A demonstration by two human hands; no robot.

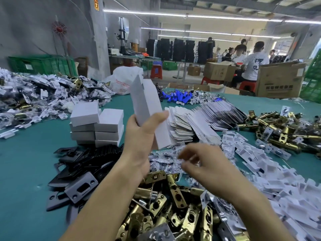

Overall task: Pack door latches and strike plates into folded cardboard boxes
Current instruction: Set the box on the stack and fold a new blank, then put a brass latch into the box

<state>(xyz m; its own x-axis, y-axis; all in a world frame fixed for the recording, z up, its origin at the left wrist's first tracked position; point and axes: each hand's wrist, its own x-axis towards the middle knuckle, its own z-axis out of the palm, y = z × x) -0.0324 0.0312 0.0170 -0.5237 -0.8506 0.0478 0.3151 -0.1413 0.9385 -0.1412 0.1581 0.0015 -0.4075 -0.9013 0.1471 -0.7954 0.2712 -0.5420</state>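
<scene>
The left hand (139, 136) holds a long white cardboard box (147, 101) up above the green table (26, 171). Its thumb lies across the near face and its fingers wrap behind, so it is clamped on the lower half. The box's long axis runs from its lower end, just above a scatter of small clear plastic packets (163, 159), up and away from the person, leaning a little left. That lower end is the nearest part of the box to the right hand (205, 164), which hovers just to its right and slightly lower. The right fingers are loosely curled, with the thumb a little apart from them, directly over the packets. Motion blur hides the fingertips, so I cannot tell whether they pinch a packet or only reach for one. The brass door latches (173, 206) lie heaped nearer the person, under both forearms, and the free right hand seems better placed to take one. The black strike plates (79, 171) are piled to the left, below the left wrist. Finished folded boxes (97, 122) stand stacked beyond the plates, and flat box blanks (191, 119) fan out behind the held box. Whatever is picked would likely go in along the box's length, so the open end should face the right hand.
</scene>
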